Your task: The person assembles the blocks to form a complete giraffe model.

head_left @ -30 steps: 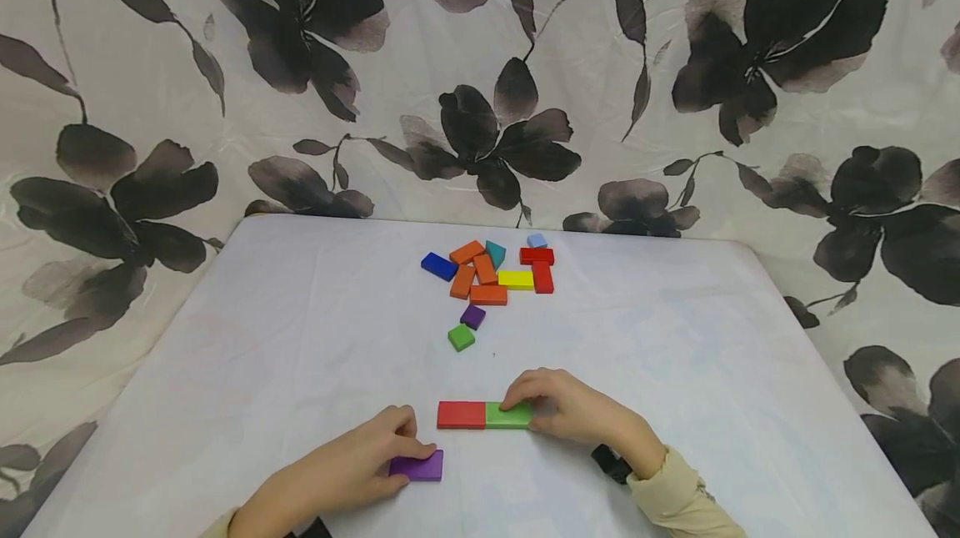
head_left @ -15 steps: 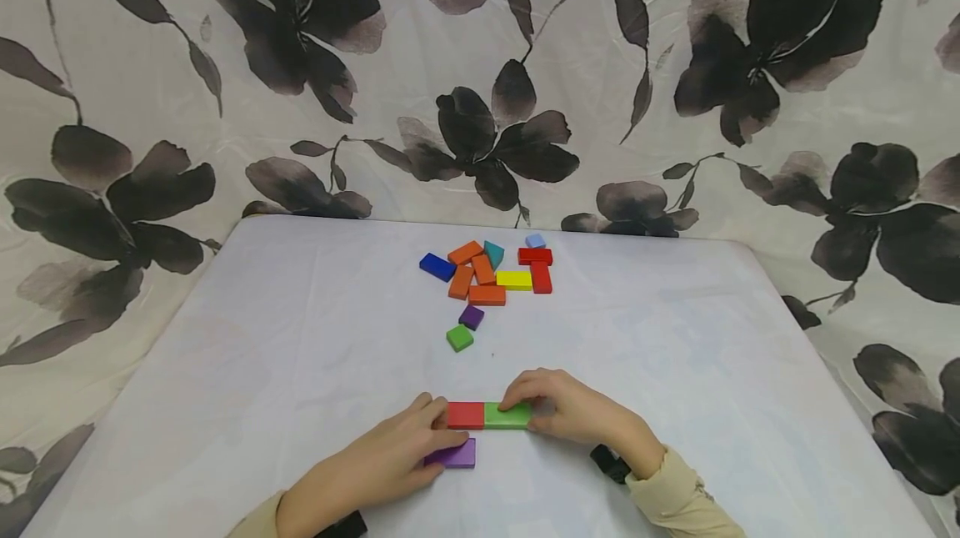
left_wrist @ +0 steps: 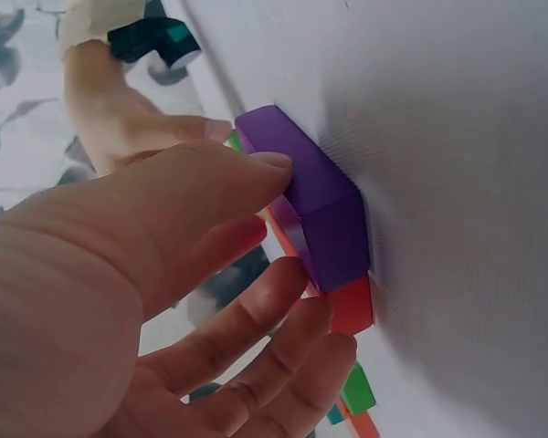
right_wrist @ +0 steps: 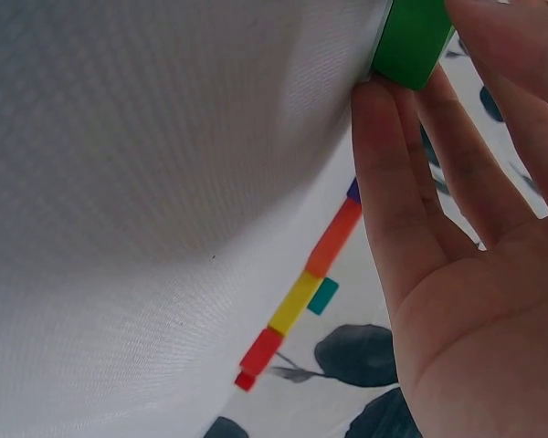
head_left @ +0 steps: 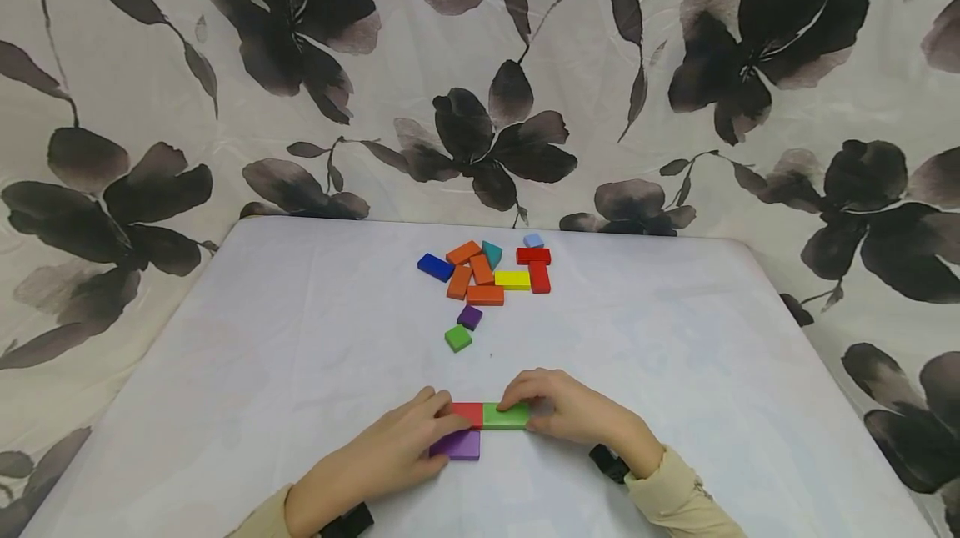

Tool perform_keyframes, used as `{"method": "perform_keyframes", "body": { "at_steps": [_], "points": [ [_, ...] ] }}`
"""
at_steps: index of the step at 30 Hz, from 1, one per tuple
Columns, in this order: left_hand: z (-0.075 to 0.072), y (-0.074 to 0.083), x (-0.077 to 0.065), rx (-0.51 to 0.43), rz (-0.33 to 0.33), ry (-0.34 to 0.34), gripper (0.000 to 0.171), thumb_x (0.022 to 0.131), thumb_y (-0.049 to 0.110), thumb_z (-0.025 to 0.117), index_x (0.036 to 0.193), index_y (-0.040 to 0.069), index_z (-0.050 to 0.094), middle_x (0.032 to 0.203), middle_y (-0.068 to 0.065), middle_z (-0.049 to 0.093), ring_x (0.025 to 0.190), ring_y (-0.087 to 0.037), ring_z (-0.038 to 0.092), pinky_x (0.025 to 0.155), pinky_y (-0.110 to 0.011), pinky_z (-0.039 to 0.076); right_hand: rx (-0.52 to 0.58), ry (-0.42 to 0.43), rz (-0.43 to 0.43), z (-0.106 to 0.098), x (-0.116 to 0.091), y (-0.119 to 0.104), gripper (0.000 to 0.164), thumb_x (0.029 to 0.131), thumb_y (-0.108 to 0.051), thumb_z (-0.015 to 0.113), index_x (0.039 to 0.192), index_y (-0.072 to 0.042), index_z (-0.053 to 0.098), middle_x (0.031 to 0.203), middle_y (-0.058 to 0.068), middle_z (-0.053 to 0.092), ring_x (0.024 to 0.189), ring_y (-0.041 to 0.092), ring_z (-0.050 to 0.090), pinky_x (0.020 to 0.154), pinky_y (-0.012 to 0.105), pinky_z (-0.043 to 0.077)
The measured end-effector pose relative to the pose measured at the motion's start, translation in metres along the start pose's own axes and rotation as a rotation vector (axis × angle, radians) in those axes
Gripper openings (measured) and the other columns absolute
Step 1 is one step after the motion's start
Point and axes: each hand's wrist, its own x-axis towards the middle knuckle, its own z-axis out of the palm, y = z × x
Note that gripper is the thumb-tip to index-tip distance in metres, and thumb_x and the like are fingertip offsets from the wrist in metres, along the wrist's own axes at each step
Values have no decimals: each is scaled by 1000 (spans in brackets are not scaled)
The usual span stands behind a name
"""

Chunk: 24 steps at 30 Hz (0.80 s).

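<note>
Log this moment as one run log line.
left hand: grips purple block | right hand: holds green block | red block: abuts green block

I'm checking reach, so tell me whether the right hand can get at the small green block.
Probably yes: no block stands between the right hand and the small green block, though it would first have to release the long green block.
</note>
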Motion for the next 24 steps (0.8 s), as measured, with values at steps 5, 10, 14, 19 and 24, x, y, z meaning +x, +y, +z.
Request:
{"method": "perform_keyframes", "body": {
  "at_steps": [5, 10, 14, 19, 24],
  "points": [
    [3, -2, 1, -20, 0, 43, 36, 83, 15, 79, 117, 15, 70, 99, 5, 49, 89, -10, 45, 72, -20, 47, 2, 1, -8, 1, -1, 1, 39, 87, 9, 65, 117, -15, 71, 116, -10, 64, 110, 11, 58, 99, 35, 45],
    [6, -4, 1, -4, -19, 75, 41, 80, 17, 81, 119, 11, 70, 100, 5, 44, 87, -10, 42, 67, -18, 43, -1, 1, -13, 2, -1, 2, 38, 87, 9, 64, 117, -15, 71, 116, -10, 64, 109, 11, 58, 99, 34, 46],
    [6, -6, 2, -14, -77, 74, 53, 77, 25, 82, 125, 9, 67, 103, 4, 41, 89, -10, 41, 66, -19, 42, -5, 2, -14, 1, -1, 1, 38, 88, 8, 65, 117, -14, 71, 116, -9, 64, 109, 11, 58, 98, 34, 46],
    [3, -14, 1, -109, -146, 34, 68, 73, 31, 86, 133, 11, 60, 111, 4, 40, 95, -11, 45, 70, -22, 46, -2, 4, -3, 0, 0, 0, 38, 88, 8, 65, 117, -15, 72, 116, -10, 64, 110, 11, 58, 99, 35, 46],
    [2, -23, 2, -195, -151, 6, 69, 73, 33, 87, 133, 10, 60, 109, 5, 41, 100, -12, 45, 82, -28, 48, 6, 0, 3, 1, 0, 1, 39, 88, 8, 65, 117, -16, 72, 116, -11, 64, 110, 12, 58, 99, 35, 46]
  ]
}}
